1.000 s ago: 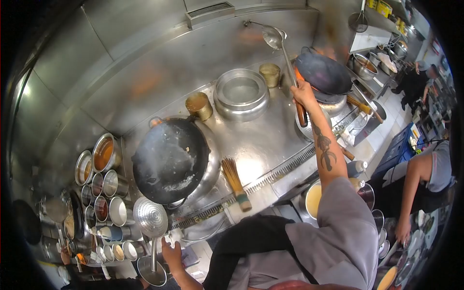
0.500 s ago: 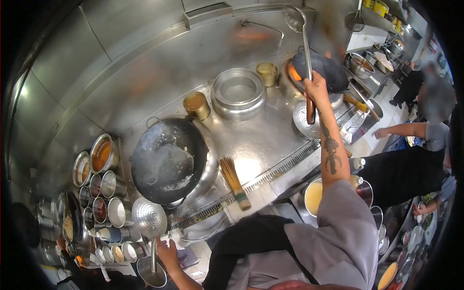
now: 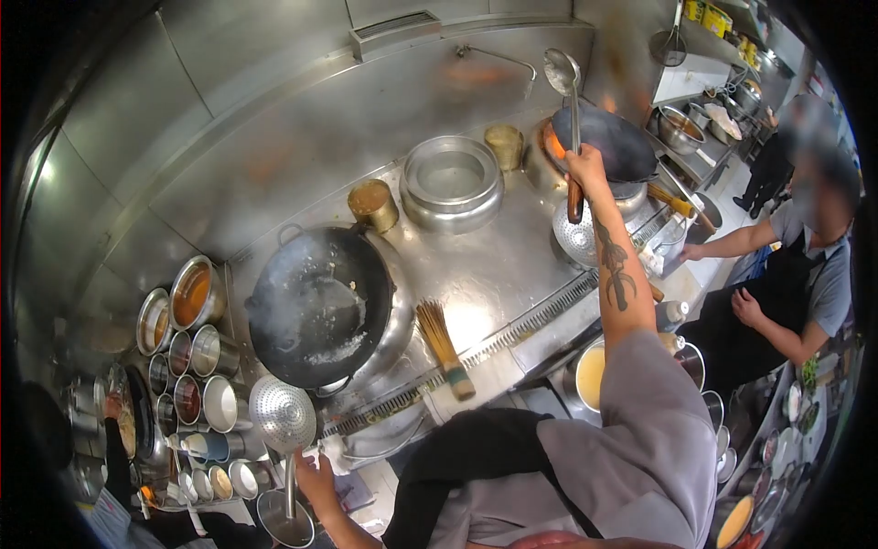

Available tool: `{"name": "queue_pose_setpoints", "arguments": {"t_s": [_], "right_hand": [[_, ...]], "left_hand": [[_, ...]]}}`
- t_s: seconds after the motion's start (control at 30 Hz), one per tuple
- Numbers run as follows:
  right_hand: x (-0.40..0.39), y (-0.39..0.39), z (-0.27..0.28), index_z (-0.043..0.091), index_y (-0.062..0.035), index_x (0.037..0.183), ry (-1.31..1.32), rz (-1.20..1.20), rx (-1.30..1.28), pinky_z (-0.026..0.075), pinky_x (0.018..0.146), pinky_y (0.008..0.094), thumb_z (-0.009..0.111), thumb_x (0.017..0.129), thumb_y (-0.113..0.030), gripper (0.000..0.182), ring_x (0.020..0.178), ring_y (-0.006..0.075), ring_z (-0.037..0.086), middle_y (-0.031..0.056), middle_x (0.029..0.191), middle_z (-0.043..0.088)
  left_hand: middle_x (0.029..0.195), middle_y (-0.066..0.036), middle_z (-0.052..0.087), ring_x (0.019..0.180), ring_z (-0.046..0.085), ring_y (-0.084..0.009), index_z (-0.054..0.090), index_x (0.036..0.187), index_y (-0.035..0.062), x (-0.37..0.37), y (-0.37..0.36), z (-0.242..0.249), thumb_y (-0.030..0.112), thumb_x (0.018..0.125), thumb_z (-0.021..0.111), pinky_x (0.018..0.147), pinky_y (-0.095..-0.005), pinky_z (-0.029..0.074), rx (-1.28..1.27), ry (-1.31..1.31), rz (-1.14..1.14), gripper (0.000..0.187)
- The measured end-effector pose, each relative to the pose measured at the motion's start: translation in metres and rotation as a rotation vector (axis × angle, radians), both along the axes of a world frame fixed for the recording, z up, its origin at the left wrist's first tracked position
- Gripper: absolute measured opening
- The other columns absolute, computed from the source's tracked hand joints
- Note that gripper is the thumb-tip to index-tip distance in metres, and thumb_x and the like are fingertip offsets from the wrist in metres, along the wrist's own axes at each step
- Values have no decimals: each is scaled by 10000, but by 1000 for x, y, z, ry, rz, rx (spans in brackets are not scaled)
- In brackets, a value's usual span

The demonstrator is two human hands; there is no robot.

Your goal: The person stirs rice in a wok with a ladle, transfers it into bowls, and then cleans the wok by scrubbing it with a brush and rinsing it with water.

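My right hand (image 3: pixel 586 167) is closed around the handle of a long metal ladle (image 3: pixel 562 73), raised in front of the right wok (image 3: pixel 608 146). The ladle's wooden grip end hangs below the fist. Low on the left, my left hand (image 3: pixel 315 480) is at the neck of a perforated skimmer (image 3: pixel 283 414), its fingers appearing to grip the handle. The skimmer's handle reaches down over a metal pot (image 3: pixel 285 520). Just beyond the skimmer, a steaming black wok (image 3: pixel 320 306) holds small pale bits and whitish residue.
Orange flame shows beside the right wok. A bamboo brush (image 3: pixel 444 348) lies on the steel counter near a wide metal pot (image 3: pixel 453 188). Seasoning bowls (image 3: pixel 190 293) crowd the left. Another skimmer (image 3: pixel 576 233) rests at right. A co-worker (image 3: pixel 814 265) stands on the right.
My right hand and the ladle have shifted slightly left, with the ladle's bowl lower. The left hand and skimmer stay put. The co-worker on the right has turned and come nearer.
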State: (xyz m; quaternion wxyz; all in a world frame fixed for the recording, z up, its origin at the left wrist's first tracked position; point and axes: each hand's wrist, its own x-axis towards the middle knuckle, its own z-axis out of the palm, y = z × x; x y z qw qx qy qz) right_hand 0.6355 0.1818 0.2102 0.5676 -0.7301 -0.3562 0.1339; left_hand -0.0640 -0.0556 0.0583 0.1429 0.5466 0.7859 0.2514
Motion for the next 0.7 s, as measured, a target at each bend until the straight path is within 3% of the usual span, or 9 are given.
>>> {"name": "queue_pose_setpoints", "arguments": {"t_s": [0.1,0.17,0.27,0.37,0.6,0.7], "right_hand": [[24,28,-19,557,53,841,-86,-18,-48,439,396,319,542,801,-128,185,425,174,551,85,598,547],[24,36,-21,567,70,829,-48,-11,-14,471,432,356,620,834,-182,258,450,248,611,163,569,598],[9,32,-22,568,76,868,-229,11,-67,473,438,361,580,820,-124,205,438,239,599,148,547,579],[-5,17,-25,539,63,852,-123,127,-29,448,403,336,553,803,-117,188,436,209,581,118,588,540],[0,5,-33,532,55,878,-145,129,-66,444,399,324,548,808,-105,176,412,193,554,110,589,538],[-4,1,-35,534,57,915,-332,122,-33,437,398,311,539,809,-91,182,413,173,543,95,597,540]], "left_hand": [[897,-196,628,801,626,-317,453,1294,-20,6,-2,8,180,755,646,722,-388,497,-33,-35,41,606],[899,-195,632,807,628,-317,449,1303,-14,4,-4,6,180,755,648,744,-394,496,-30,2,16,615],[903,-195,632,802,627,-316,444,1310,-13,3,-6,7,177,752,653,743,-396,493,-59,-4,43,625],[903,-196,631,794,624,-316,442,1307,-26,4,-6,9,168,751,657,733,-393,493,-60,-18,38,627],[897,-192,626,771,613,-297,449,1282,-54,6,0,1,157,759,660,714,-376,492,0,13,-30,602],[896,-190,624,767,613,-293,455,1274,-49,7,5,-1,156,758,659,706,-375,491,-3,47,-39,591]]}}
